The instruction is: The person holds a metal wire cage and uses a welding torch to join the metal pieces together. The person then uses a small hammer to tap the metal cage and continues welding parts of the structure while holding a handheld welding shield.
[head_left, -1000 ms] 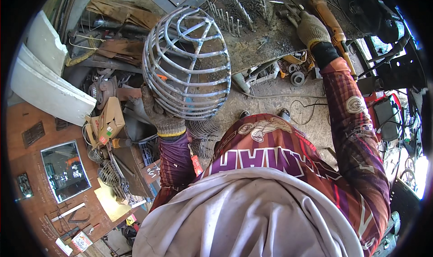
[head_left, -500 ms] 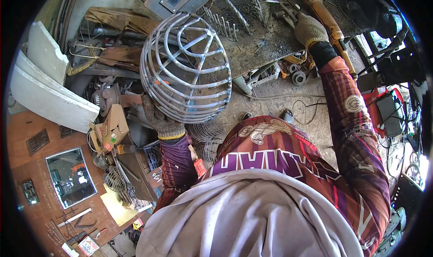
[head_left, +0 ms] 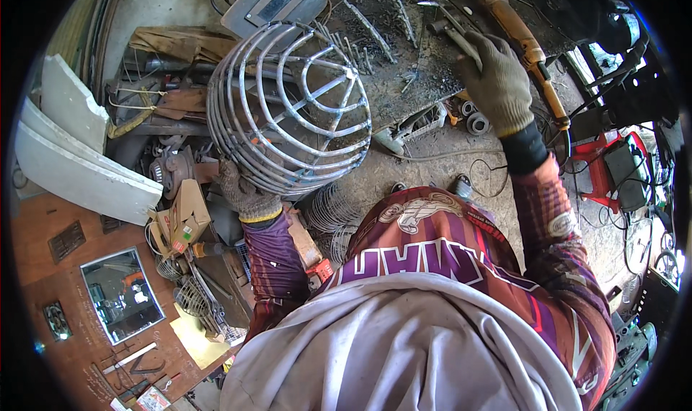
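Note:
My left hand [head_left: 246, 192], in a grey knitted work glove, grips the lower left rim of a domed cage [head_left: 317, 155] of welded metal rods. The cage is held tilted in front of me, left of the workbench [head_left: 393, 94]. At the bench's right part, my gloved right hand [head_left: 499, 83] closes round the end of a hammer's metal handle [head_left: 463, 43]. The hammer's head rests on the bench, beside a thin pointed tool [head_left: 450, 14].
An orange-brown angle grinder [head_left: 525, 40] lies right of my right hand. Welding rod stubs [head_left: 367, 25] and a grey welding mask [head_left: 276, 6] are at the back. Coiled wire guards [head_left: 331, 213] stand on the floor. Left are a cardboard box [head_left: 186, 220] and curved white panels [head_left: 86, 162].
My right hand has drawn back toward me along the handle, showing more of it. The cage has tipped slightly and shifted a little left with my left hand.

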A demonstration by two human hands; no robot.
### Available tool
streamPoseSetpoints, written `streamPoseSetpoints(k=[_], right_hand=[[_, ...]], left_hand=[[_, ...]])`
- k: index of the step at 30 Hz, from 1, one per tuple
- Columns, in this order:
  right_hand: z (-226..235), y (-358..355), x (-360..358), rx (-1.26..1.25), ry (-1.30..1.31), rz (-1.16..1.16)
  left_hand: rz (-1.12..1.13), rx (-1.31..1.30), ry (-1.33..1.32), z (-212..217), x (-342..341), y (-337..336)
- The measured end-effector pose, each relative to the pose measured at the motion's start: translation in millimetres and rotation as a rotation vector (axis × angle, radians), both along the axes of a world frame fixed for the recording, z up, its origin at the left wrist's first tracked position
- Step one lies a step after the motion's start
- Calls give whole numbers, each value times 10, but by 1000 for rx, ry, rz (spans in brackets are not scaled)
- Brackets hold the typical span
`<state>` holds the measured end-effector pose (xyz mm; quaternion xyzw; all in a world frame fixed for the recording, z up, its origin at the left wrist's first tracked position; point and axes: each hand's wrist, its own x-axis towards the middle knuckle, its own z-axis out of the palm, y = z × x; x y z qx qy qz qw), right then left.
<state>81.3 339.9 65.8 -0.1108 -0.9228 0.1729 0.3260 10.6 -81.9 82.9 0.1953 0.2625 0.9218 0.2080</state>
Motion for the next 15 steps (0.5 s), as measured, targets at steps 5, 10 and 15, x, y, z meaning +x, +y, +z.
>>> streamPoseSetpoints(k=[5,10,15], right_hand=[[73,-225,435,-136,133,118],[-122,-293,725,-344,118,198],[-249,-370,915,-362,-42,208]], left_hand=[[83,-144,-18,100,-138,20],[52,-480,24,-48,-638,-316],[-78,-621,77,65,-863,55]])
